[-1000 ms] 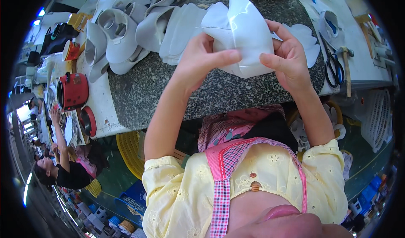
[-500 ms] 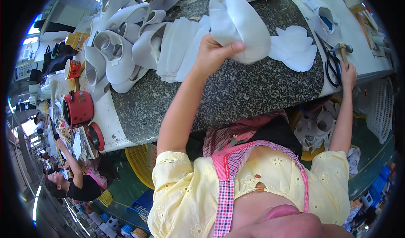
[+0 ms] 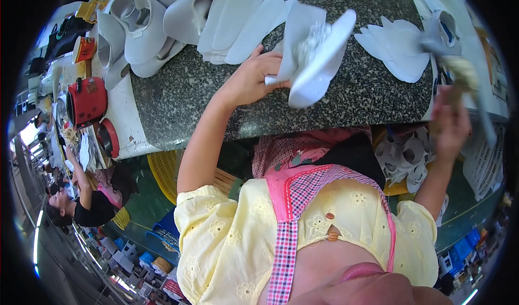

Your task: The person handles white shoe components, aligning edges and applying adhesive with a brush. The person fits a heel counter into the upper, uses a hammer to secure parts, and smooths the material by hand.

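My left hand (image 3: 254, 79) is closed on the edge of a white shoe upper (image 3: 311, 91), holding it just above the dark speckled stone slab (image 3: 216, 116). The piece is tilted, its folds turned toward me, with a glossy patch inside. On the right, my right hand (image 3: 453, 122) grips a hammer (image 3: 462, 75) raised off the table; hand and tool are smeared by motion. White flat pieces (image 3: 397, 48) lie fanned out between the hands. Further left, more white flat pieces (image 3: 243, 21) overlap in a row beside a heap of pale grey shoe uppers (image 3: 140, 29).
A red pot-like container (image 3: 89, 102) and a round red lid (image 3: 108, 137) stand at the table's left edge. A grey-white shoe upper (image 3: 447, 32) lies at the far right. Below the table are a basket of white scraps (image 3: 403, 153) and a white plastic crate (image 3: 484, 164). Another person (image 3: 89, 202) sits at left.
My left hand has brought the shoe upper nearer to me and turned it. My right hand has lifted the hammer from beside the scissors. The whole view has shifted too.
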`<action>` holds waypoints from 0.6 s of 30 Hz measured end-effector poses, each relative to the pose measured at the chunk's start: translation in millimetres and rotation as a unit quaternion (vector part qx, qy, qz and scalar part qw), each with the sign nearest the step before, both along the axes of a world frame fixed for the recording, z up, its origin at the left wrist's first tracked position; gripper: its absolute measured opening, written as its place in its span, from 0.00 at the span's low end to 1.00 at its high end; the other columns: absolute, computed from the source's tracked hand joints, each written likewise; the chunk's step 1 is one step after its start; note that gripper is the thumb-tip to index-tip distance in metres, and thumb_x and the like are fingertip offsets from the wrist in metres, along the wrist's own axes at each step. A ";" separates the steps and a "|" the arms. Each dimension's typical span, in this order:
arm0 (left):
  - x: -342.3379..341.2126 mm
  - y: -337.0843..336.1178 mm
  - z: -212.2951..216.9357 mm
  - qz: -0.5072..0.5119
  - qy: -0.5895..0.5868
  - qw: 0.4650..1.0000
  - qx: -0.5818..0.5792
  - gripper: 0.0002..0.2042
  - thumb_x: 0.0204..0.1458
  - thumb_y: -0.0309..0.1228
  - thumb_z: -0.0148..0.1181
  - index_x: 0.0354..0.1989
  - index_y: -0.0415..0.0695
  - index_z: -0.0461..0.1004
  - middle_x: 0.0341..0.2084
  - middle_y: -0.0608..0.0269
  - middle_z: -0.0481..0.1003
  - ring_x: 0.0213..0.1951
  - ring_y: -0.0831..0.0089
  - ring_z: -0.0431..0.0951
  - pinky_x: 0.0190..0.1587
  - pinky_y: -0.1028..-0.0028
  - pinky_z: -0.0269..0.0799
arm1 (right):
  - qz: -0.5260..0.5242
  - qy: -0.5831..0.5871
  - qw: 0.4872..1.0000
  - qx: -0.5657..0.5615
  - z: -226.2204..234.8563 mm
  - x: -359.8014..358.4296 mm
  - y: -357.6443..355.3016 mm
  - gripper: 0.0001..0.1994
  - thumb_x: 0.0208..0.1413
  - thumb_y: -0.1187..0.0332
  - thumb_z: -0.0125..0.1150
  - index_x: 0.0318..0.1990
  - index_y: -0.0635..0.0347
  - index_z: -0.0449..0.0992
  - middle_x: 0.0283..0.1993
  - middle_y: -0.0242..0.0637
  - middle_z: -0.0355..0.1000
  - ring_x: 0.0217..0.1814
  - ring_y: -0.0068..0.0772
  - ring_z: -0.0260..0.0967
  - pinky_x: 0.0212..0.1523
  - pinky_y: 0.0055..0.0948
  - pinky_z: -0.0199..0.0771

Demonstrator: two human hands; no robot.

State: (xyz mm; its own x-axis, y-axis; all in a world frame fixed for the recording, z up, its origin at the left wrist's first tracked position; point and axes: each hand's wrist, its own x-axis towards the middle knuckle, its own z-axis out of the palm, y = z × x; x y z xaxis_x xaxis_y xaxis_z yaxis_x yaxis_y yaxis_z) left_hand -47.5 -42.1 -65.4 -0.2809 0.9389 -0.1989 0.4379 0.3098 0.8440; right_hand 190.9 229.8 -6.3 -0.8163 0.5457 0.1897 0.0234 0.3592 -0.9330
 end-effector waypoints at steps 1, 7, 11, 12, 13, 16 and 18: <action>-4.1 8.8 -1.2 -0.004 0.008 0.999 0.031 0.12 0.42 0.28 0.56 0.38 0.51 0.72 0.41 0.65 0.70 0.48 0.64 0.66 0.58 0.50 0.40 | 0.040 -0.090 0.994 0.046 -1.1 -2.3 -12.5 0.12 0.54 0.68 0.48 0.43 0.64 0.69 0.30 0.28 0.65 0.27 0.14 0.58 0.26 0.16 0.60; 2.4 19.8 9.5 -0.003 0.068 0.994 0.089 0.09 0.43 0.27 0.57 0.35 0.50 0.73 0.38 0.68 0.71 0.45 0.65 0.68 0.58 0.49 0.40 | 0.225 -0.139 0.936 0.233 -6.1 -43.7 -58.3 0.10 0.49 0.67 0.53 0.36 0.63 0.67 0.23 0.46 0.67 0.24 0.46 0.67 0.25 0.33 0.66; 0.2 23.4 6.6 -0.010 0.048 0.996 0.079 0.10 0.41 0.24 0.56 0.34 0.50 0.73 0.38 0.69 0.71 0.45 0.67 0.68 0.57 0.49 0.42 | 0.174 -0.166 0.946 0.220 -25.6 -35.8 -58.7 0.11 0.49 0.66 0.53 0.36 0.62 0.66 0.22 0.50 0.66 0.25 0.50 0.67 0.23 0.38 0.66; 1.7 26.1 5.8 -0.012 0.078 0.993 0.093 0.10 0.41 0.24 0.56 0.34 0.50 0.73 0.38 0.69 0.71 0.44 0.67 0.69 0.57 0.50 0.44 | 0.190 -0.228 0.914 0.278 -41.6 -33.8 -53.1 0.10 0.49 0.66 0.53 0.36 0.62 0.66 0.22 0.50 0.66 0.25 0.51 0.67 0.23 0.38 0.67; 3.2 23.8 3.6 -0.006 0.109 0.989 0.100 0.10 0.41 0.23 0.56 0.33 0.50 0.73 0.38 0.70 0.71 0.44 0.68 0.69 0.56 0.50 0.45 | 0.206 -0.289 0.883 0.306 -16.9 -47.4 -55.2 0.10 0.49 0.66 0.53 0.36 0.62 0.65 0.22 0.49 0.67 0.24 0.52 0.67 0.22 0.38 0.67; 0.3 17.6 1.6 -0.026 0.131 0.987 0.091 0.09 0.40 0.23 0.57 0.32 0.49 0.73 0.37 0.71 0.71 0.44 0.69 0.69 0.55 0.52 0.47 | 0.230 -0.179 0.929 0.230 18.8 -56.1 -59.1 0.11 0.49 0.65 0.53 0.35 0.62 0.65 0.20 0.49 0.67 0.24 0.53 0.67 0.23 0.40 0.67; 1.4 15.7 0.9 -0.032 0.146 0.984 0.098 0.09 0.40 0.23 0.57 0.31 0.49 0.73 0.37 0.70 0.71 0.44 0.69 0.69 0.55 0.51 0.47 | 0.218 -0.158 0.953 0.141 10.8 -52.2 -68.8 0.11 0.49 0.64 0.53 0.34 0.62 0.64 0.18 0.49 0.66 0.24 0.53 0.66 0.23 0.42 0.66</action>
State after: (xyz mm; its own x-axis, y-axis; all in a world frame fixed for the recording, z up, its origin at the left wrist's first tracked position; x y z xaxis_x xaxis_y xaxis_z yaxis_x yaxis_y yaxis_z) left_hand -46.1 -26.4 -64.6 -0.2383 0.9688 0.0687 0.6836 0.1170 0.7205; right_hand 138.7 161.0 4.5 -0.9942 0.1062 -0.0139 0.0785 0.6343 -0.7691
